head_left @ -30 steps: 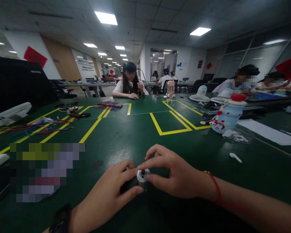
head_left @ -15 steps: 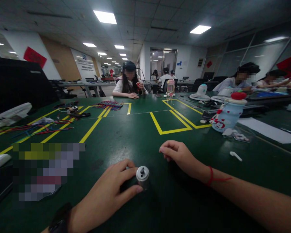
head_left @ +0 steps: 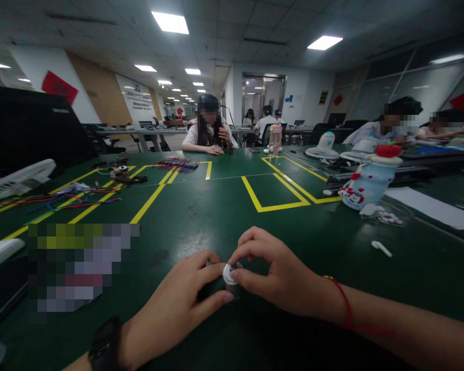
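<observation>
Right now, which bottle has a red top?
The blue bottle, beside the white paper, has the red top. The other bottle, farther back, has a pink one.

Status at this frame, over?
Left hand steadying metal cylinder, upright on green table. Right hand pinching at its top, fingers partly hiding it. White earbud off to the right.

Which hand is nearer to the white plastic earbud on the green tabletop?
The right hand, left of the earbud; the left hand is farther left, beyond the right hand's fingertips.
</observation>
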A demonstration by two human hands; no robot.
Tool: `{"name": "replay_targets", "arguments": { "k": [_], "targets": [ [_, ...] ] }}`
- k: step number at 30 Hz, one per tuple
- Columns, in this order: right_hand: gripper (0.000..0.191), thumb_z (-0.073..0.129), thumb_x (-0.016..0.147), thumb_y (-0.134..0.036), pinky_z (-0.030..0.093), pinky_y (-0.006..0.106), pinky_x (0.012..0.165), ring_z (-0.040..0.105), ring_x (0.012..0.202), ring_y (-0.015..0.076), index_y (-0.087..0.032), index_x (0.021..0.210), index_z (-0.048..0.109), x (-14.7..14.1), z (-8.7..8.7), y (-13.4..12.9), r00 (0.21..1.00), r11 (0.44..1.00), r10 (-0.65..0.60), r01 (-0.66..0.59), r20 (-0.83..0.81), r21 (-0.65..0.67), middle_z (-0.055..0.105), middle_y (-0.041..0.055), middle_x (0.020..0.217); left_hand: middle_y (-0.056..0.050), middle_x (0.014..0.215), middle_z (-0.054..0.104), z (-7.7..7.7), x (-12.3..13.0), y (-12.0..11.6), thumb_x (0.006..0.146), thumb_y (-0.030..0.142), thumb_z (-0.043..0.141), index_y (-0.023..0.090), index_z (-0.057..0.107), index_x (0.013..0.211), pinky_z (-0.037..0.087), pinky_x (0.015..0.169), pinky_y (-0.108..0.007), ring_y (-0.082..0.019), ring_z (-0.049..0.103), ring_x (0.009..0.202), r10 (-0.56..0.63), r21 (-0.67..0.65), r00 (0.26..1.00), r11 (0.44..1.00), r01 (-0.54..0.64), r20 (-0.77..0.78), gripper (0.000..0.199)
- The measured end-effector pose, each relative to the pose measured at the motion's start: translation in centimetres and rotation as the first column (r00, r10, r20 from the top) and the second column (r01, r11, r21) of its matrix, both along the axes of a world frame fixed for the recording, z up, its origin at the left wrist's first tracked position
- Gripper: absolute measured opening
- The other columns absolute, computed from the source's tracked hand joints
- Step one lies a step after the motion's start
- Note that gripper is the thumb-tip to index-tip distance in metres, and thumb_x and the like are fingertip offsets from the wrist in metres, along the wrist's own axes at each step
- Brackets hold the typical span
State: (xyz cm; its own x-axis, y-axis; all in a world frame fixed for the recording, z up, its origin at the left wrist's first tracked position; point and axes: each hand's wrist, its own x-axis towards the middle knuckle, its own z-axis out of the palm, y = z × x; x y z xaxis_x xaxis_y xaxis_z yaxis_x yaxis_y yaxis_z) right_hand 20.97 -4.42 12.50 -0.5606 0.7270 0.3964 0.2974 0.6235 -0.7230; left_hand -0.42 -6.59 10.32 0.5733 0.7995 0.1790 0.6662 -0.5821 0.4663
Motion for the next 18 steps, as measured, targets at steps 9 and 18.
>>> {"name": "replay_targets", "arguments": {
  "k": [9, 18],
  "targets": [
    [0.013, 0.068, 0.081, -0.033, 0.041, 0.032, 0.086, 0.052, 0.093, 0.0155, -0.022, 0.088, 0.071, 3.8, 0.3, 1.6, 0.987, 0.999, 0.049, -0.05, 0.151, 0.004, 0.057, 0.0022, 0.096, -0.003, 0.105, 0.059, 0.0, 1.1, 0.3, 0.091, 0.036, 0.059, 0.028, 0.063, 0.108, 0.044, 0.081, -0.034, -0.023, 0.055, 0.092, 0.009, -0.006, 1.0, 1.0, -0.009, -0.007, 0.019],
    [0.015, 0.071, 0.076, -0.036, 0.037, 0.039, 0.089, 0.05, 0.098, 0.0196, -0.027, 0.088, 0.073, 6.7, -1.4, 2.5, 0.922, 0.993, 0.099, -0.113, 0.375, 0.017, 0.057, 0.0031, 0.103, -0.002, 0.109, 0.057, -0.3, 2.5, 0.8, 0.091, 0.036, 0.059, 0.03, 0.062, 0.11, 0.044, 0.085, -0.036, -0.023, 0.055, 0.096, 0.009, -0.027, 1.0, 1.0, -0.009, -0.016, 0.02]
  ]
}}
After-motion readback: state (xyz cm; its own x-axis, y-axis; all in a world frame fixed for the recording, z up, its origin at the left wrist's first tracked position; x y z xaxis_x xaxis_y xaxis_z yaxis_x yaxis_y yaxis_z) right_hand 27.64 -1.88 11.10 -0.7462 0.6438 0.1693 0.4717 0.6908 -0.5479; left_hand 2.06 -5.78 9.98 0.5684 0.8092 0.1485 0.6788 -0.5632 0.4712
